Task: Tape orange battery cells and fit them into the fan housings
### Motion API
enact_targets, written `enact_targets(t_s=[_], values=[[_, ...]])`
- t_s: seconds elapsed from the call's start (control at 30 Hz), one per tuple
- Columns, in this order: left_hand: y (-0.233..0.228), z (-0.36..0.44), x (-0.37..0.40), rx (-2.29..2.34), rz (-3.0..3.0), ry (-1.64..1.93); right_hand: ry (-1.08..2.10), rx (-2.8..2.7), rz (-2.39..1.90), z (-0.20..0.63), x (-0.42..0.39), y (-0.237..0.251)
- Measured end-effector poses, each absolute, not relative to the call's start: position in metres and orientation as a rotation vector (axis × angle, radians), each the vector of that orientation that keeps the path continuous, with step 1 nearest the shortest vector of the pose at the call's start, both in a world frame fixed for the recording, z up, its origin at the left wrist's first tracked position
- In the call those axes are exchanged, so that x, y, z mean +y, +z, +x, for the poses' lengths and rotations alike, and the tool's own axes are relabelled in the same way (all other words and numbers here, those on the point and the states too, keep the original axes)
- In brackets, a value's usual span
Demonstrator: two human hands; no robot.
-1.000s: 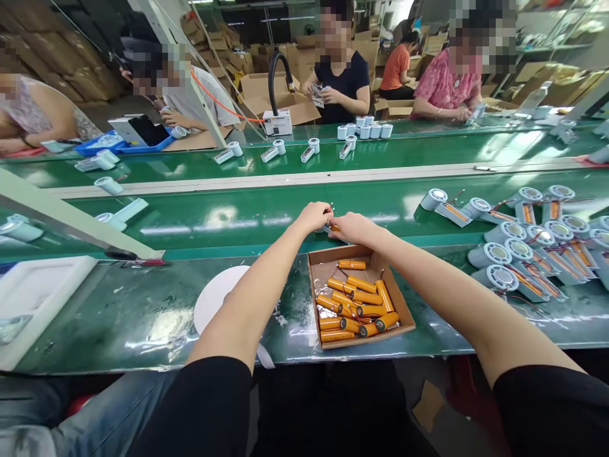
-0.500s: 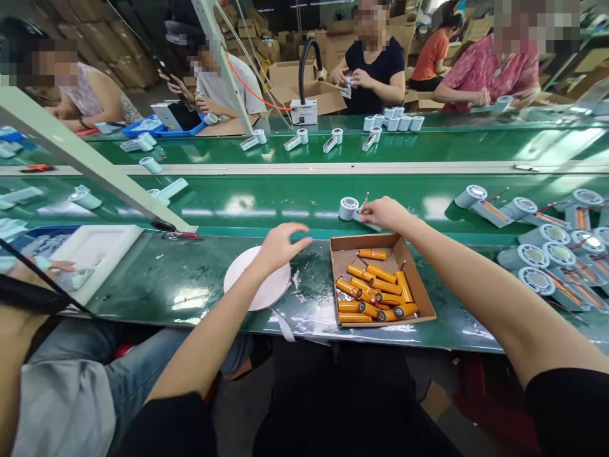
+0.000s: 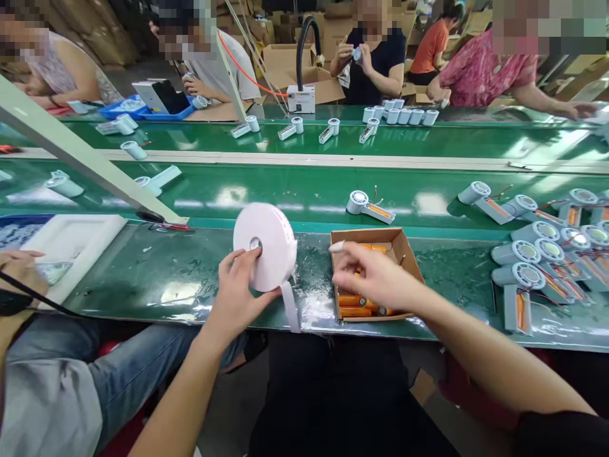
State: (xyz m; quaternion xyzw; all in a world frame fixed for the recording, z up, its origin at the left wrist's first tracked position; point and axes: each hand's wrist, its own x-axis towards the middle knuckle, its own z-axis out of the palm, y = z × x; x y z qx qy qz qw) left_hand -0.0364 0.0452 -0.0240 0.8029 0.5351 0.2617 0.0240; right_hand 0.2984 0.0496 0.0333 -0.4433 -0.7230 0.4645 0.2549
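My left hand (image 3: 238,282) grips a roll of white tape (image 3: 273,238), with fingertips at its centre hole and the thumb under its lower edge. The roll is tilted up on edge, and a loose tape end (image 3: 290,308) hangs from it. My right hand (image 3: 380,276) is over a shallow cardboard box (image 3: 413,254) of orange cylindrical batteries (image 3: 349,311). Its index finger, with a white covering on the tip, points left; the other fingers are loosely bent, and I see nothing in them. Beyond the box lies a light-blue fan-like housing (image 3: 359,202) with an orange battery in its handle.
Several similar housings (image 3: 518,276) with wires are clustered at the right. A slanted metal post (image 3: 95,158) crosses the left side, near a white foam tray (image 3: 95,244) and a neighbour's hand (image 3: 19,266). Co-workers sit across the green belt (image 3: 295,190).
My left hand has taken hold of the tape roll and raised it from lying flat. My right hand has left the housing on the belt and come back over the box.
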Motion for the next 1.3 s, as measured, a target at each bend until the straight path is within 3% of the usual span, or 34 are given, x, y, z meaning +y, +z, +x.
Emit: enact_targets(t_s=[0.07, 0.17, 0.4, 0.5, 0.63, 0.77, 0.9, 1.0, 1.17, 1.3], values=[[-0.015, -0.01, 0.038, 1.482, 2.588, 1.104, 1.541, -1.9, -1.096, 0.281, 0.018, 0.028], [-0.01, 0.017, 0.034, 1.288, 2.528, 1.208, 1.765, -1.837, -0.9, 0.266, -0.013, 0.015], [-0.028, 0.023, 0.04, 1.356, 1.606, 1.265, 1.456, -2.388, -0.825, 0.287, -0.027, 0.013], [-0.031, 0.02, 0.036, 1.343, 1.437, 1.326, 1.116, -2.541, -1.025, 0.315, 0.001, 0.03], [-0.031, 0.027, 0.027, 1.355, 1.438, 1.261, 0.214, -2.596, -1.758, 0.35, 0.056, 0.029], [-0.038, 0.041, 0.018, 1.338, 1.58, 1.131, -0.09, -2.723, -1.978, 0.358, 0.089, 0.001], [-0.051, 0.042, 0.016, 1.429, 1.911, 1.076, -0.081, -2.7, -1.908, 0.359, 0.092, -0.01], [-0.055, 0.036, 0.019, 1.522, 2.373, 1.121, -0.013, -2.364, -1.693, 0.362, 0.077, 0.002], [-0.04, 0.044, 0.022, 1.611, 2.76, 1.195, 0.36, -1.596, -1.282, 0.34, 0.031, 0.021], [-0.031, 0.055, 0.02, 1.593, 2.834, 1.176, 0.518, -1.48, -1.251, 0.309, 0.01, 0.016]])
